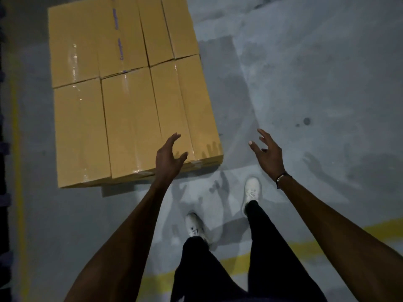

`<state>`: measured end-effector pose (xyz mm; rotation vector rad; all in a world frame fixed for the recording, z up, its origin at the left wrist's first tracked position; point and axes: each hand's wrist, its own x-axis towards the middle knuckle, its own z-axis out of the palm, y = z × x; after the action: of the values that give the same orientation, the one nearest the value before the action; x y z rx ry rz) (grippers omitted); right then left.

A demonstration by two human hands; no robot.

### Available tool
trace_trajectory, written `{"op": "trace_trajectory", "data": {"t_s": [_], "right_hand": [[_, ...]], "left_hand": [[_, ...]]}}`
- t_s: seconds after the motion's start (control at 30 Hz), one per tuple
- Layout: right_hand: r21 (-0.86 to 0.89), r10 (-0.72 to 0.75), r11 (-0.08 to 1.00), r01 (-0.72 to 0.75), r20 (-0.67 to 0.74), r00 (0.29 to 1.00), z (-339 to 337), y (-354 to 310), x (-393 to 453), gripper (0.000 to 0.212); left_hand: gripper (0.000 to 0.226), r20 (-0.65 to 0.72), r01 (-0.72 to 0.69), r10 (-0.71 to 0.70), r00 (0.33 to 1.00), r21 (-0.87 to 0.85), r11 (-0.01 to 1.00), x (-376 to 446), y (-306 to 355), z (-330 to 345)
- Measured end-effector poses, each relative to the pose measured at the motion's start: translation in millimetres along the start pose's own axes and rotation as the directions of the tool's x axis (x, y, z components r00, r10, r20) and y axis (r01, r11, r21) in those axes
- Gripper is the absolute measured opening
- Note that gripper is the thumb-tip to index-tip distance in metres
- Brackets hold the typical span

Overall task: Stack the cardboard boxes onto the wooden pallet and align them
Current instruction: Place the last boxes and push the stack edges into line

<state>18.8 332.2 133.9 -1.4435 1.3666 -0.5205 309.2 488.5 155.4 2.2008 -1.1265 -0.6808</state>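
Observation:
Several tan cardboard boxes, taped on top, stand packed side by side in a tight block at the upper left. The pallet beneath them is hidden by the boxes. My left hand hovers with spread fingers over the near right corner of the block and holds nothing. My right hand is out over bare floor to the right of the boxes, fingers spread, empty, with a beaded bracelet on its wrist.
Grey concrete floor stretches to the right of the stack. A yellow painted line runs down the left side, another crosses the floor near me. My white shoes stand just in front of the boxes.

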Motion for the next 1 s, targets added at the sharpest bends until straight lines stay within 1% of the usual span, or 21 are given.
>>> {"op": "trace_trajectory", "data": {"t_s": [0.1,0.2,0.27,0.37,0.47,0.53,0.63,0.7,0.73,0.8,0.87,0.97,1.0], "right_hand": [[0.024,0.07,0.997,-0.072,0.073,0.995,-10.7,29.7,32.5,0.054],[0.028,0.11,0.993,-0.115,0.155,0.982,-6.3,57.9,59.1,0.053],[0.021,0.12,0.992,-0.127,0.214,0.97,3.6,78.5,78.2,0.054],[0.007,0.137,0.989,-0.146,0.295,0.946,31.0,109.6,104.5,0.054],[-0.018,0.157,0.986,-0.163,0.383,0.91,69.1,139.1,128.7,0.055],[-0.026,0.214,0.973,-0.227,0.459,0.862,98.3,153.6,141.4,0.056],[-0.046,0.268,0.954,-0.295,0.566,0.779,139.8,169.2,152.6,0.051],[-0.056,0.319,0.934,-0.353,0.576,0.753,160.0,177.0,159.5,0.047],[-0.048,0.351,0.916,-0.398,0.575,0.739,167.7,178.4,162.3,0.047],[-0.021,0.428,0.863,-0.505,0.561,0.708,181.4,181.2,167.5,0.048],[0.0,0.489,0.815,-0.58,0.537,0.688,190.7,184.5,175.0,0.05],[0.033,0.488,0.795,-0.606,0.559,0.671,209.4,201.1,186.8,0.042],[0.024,0.492,0.795,-0.607,0.559,0.667,218.3,211.7,191.6,0.045]], "left_hand": [[0.067,-0.021,0.086,-0.087,0.996,-0.018,0.996,28.6,14.0,43.0],[0.066,-0.025,0.151,-0.151,0.988,-0.015,0.988,52.4,18.7,78.4],[0.065,-0.031,0.167,-0.168,0.985,-0.02,0.986,70.3,17.5,104.8],[0.065,-0.028,0.141,-0.141,0.99,0.014,0.99,95.6,4.5,139.6],[0.067,-0.021,0.102,-0.1,0.995,0.102,0.989,120.8,-12.7,170.0],[0.069,-0.022,0.08,-0.078,0.997,0.171,0.982,135.9,-25.9,187.3],[0.076,0.018,0.034,-0.039,0.999,0.258,0.966,148.7,-43.7,209.0],[0.081,0.034,0.017,-0.028,0.999,0.281,0.96,150.9,-51.0,219.6],[0.083,0.022,0.017,-0.024,0.999,0.282,0.959,150.9,-52.7,223.7],[0.087,0.002,0.037,-0.039,0.999,0.275,0.961,150.3,-52.0,229.5],[0.09,-0.02,0.054,-0.051,0.999,0.269,0.962,151.6,-52.2,232.9],[0.089,-0.036,0.05,-0.042,0.998,0.268,0.962,151.4,-52.9,235.7],[0.088,-0.036,0.05,-0.042,0.998,0.255,0.966,154.3,-52.4,235.2]]}}
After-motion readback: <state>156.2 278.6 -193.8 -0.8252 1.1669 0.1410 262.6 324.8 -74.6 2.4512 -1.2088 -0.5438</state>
